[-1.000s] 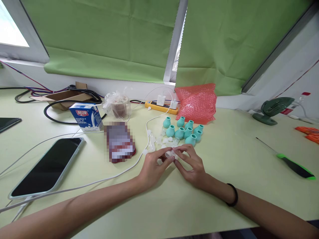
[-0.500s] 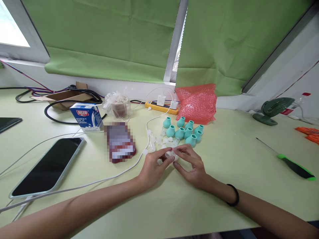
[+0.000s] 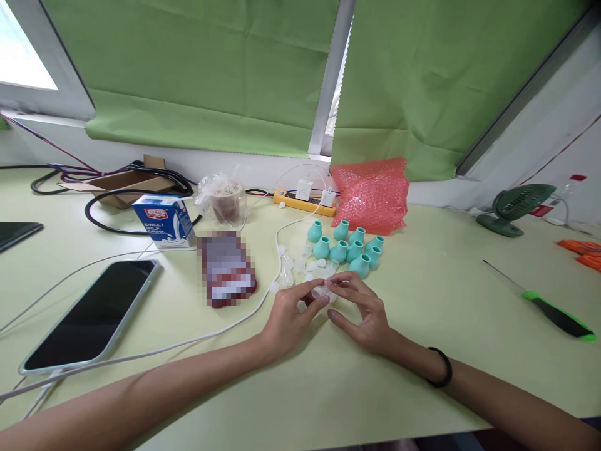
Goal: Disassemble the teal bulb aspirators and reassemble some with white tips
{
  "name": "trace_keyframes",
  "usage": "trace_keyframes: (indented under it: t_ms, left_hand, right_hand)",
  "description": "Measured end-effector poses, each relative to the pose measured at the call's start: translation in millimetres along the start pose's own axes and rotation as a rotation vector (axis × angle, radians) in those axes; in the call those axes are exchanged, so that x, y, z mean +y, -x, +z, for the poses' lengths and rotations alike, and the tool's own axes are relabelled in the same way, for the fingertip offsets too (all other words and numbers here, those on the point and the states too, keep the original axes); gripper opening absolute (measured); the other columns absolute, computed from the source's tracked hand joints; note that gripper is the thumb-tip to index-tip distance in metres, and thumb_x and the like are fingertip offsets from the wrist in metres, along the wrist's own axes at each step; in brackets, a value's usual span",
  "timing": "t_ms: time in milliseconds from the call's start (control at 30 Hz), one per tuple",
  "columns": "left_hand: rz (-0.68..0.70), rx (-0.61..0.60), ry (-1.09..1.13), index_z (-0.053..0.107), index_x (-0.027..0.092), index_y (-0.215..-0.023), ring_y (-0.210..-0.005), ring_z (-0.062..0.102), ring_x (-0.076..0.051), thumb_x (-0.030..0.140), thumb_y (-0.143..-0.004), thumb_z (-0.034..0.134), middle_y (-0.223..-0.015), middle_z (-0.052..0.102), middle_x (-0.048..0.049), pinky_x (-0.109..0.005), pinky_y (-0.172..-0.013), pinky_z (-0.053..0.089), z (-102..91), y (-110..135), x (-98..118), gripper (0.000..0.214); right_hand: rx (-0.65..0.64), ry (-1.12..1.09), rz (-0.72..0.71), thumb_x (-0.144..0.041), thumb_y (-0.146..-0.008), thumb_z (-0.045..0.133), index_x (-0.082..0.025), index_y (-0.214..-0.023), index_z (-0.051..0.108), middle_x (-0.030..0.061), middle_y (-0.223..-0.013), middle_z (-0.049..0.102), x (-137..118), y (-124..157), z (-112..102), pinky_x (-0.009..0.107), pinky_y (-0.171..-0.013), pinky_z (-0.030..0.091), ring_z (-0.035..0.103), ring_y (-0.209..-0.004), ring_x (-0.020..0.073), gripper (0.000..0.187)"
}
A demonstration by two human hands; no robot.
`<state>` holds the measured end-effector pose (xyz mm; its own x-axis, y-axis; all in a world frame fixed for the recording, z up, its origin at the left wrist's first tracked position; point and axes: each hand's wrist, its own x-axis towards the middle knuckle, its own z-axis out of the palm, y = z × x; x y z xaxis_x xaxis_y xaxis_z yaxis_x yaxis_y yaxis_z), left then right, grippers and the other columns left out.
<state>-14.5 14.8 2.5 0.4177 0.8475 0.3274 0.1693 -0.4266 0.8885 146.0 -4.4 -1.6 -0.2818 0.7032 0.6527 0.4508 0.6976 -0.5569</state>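
A small translucent plastic tube-like piece (image 3: pixel 318 291) is held at the front of the work area. My left hand (image 3: pixel 292 316) pinches it between thumb and fingers. From the other side, my right hand (image 3: pixel 364 310) has its fingertips on the piece, with its thumb a little lower and slightly apart. The fingers cover much of the piece. Just beyond lie clear plastic tubes (image 3: pixel 287 269) and small white caps (image 3: pixel 310 275). Several turquoise bulb-shaped pieces (image 3: pixel 339 252) with open necks stand grouped behind my right hand.
A white cable (image 3: pixel 225 329) runs across the table past a large phone (image 3: pixel 91 316) and a second, pixelated phone (image 3: pixel 230 269). Behind stand a milk carton (image 3: pixel 164 222), a yellow power strip (image 3: pixel 300 202) and a red bubble-wrap bag (image 3: pixel 370 197). To the right are a screwdriver (image 3: pixel 558 315) and a green fan (image 3: pixel 519 207).
My right thumb has opened slightly away from the plastic piece. My left hand has barely moved, and both hands stay at the piece.
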Motion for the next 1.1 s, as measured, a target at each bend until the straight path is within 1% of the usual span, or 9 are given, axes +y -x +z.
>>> trace_keyframes:
  t_ms: [133, 233, 300, 400, 467, 567, 700, 833, 1100]
  left_hand:
    - [0.007, -0.006, -0.021, 0.056, 0.017, -0.103, -0.065, 0.052, -0.010, 0.029, -0.079, 0.048, -0.076, 0.062, -0.0013, -0.020, -0.064, 0.041, 0.1, 0.6, -0.4, 0.028]
    - [-0.002, 0.019, -0.047, 0.057, 0.016, -0.102, -0.061, 0.051, -0.010, 0.028, -0.078, 0.049, -0.071, 0.061, -0.0009, -0.021, -0.061, 0.042, 0.4, 0.6, 0.2, 0.029]
    - [0.003, 0.040, -0.053, 0.057, 0.015, -0.099, -0.062, 0.052, -0.010, 0.025, -0.076, 0.049, -0.074, 0.062, -0.0016, -0.021, -0.061, 0.042, 0.4, 0.6, 1.4, 0.026]
    - [0.061, 0.032, -0.026, 0.056, 0.015, -0.094, -0.066, 0.053, -0.011, 0.020, -0.074, 0.049, -0.079, 0.062, -0.0027, -0.022, -0.063, 0.043, -0.6, 0.9, 3.6, 0.022]
    - [0.116, 0.011, -0.011, 0.055, 0.015, -0.093, -0.067, 0.054, -0.012, 0.018, -0.074, 0.048, -0.079, 0.062, -0.0028, -0.023, -0.065, 0.044, -1.7, 1.4, 4.8, 0.021]
    - [0.172, -0.014, 0.016, 0.054, 0.015, -0.093, -0.071, 0.054, -0.013, 0.016, -0.073, 0.047, -0.081, 0.061, -0.0040, -0.025, -0.068, 0.044, -3.0, 2.1, 5.6, 0.020]
    - [0.151, 0.002, 0.071, 0.050, 0.015, -0.097, -0.072, 0.055, -0.013, 0.021, -0.071, 0.053, -0.085, 0.060, -0.0053, -0.025, -0.068, 0.046, -3.1, 2.9, 5.4, 0.027]
    - [0.141, -0.007, 0.061, 0.053, 0.014, -0.091, -0.073, 0.057, -0.013, 0.024, -0.071, 0.055, -0.083, 0.061, -0.0049, -0.024, -0.068, 0.047, -1.8, 3.1, 4.5, 0.022]
    - [0.143, 0.009, 0.068, 0.056, 0.015, -0.093, -0.068, 0.058, -0.013, 0.022, -0.071, 0.055, -0.078, 0.063, -0.0050, -0.024, -0.063, 0.048, 0.9, 2.2, 2.7, 0.023]
  right_hand:
    - [-0.010, -0.026, 0.006, -0.009, -0.068, 0.056, -0.027, -0.111, 0.051, 0.0062, -0.098, 0.048, 0.4, -1.0, -0.8, 0.038, -0.077, 0.044, 0.048, -0.093, 0.0192, 0.047]
    - [-0.032, -0.067, 0.025, -0.011, -0.070, 0.055, -0.027, -0.110, 0.052, 0.0065, -0.098, 0.048, -0.1, -0.6, -1.5, 0.039, -0.078, 0.044, 0.048, -0.093, 0.0197, 0.043]
    - [-0.040, -0.093, 0.055, -0.014, -0.071, 0.055, -0.025, -0.109, 0.052, 0.0071, -0.099, 0.048, -0.8, 0.6, -1.2, 0.039, -0.079, 0.044, 0.048, -0.094, 0.0200, 0.040]
    - [0.020, -0.070, 0.072, -0.016, -0.071, 0.057, -0.023, -0.111, 0.049, 0.0081, -0.100, 0.049, -0.7, 2.3, 0.8, 0.039, -0.079, 0.044, 0.048, -0.094, 0.0207, 0.042]
    - [0.064, -0.035, 0.046, -0.015, -0.071, 0.057, -0.022, -0.108, 0.050, 0.0076, -0.096, 0.052, 0.4, 2.5, 2.4, 0.038, -0.076, 0.045, 0.049, -0.091, 0.0202, 0.039]
    - [0.077, -0.005, -0.012, -0.012, -0.072, 0.055, -0.023, -0.100, 0.054, 0.0050, -0.085, 0.056, 2.0, 1.1, 3.7, 0.036, -0.070, 0.047, 0.053, -0.082, 0.0183, 0.030]
    - [0.098, 0.050, -0.065, -0.010, -0.071, 0.057, -0.022, -0.099, 0.055, 0.0050, -0.082, 0.057, 0.4, -0.4, 3.0, 0.034, -0.066, 0.048, 0.054, -0.078, 0.0182, 0.031]
    - [0.105, 0.075, -0.136, -0.007, -0.070, 0.057, -0.022, -0.099, 0.054, 0.0058, -0.084, 0.057, -2.1, 0.1, 1.7, 0.034, -0.065, 0.048, 0.054, -0.078, 0.0182, 0.033]
    - [0.128, 0.091, -0.128, -0.008, -0.071, 0.056, -0.022, -0.100, 0.053, 0.0059, -0.084, 0.059, 0.7, 1.2, 2.0, 0.035, -0.065, 0.049, 0.056, -0.079, 0.0187, 0.032]
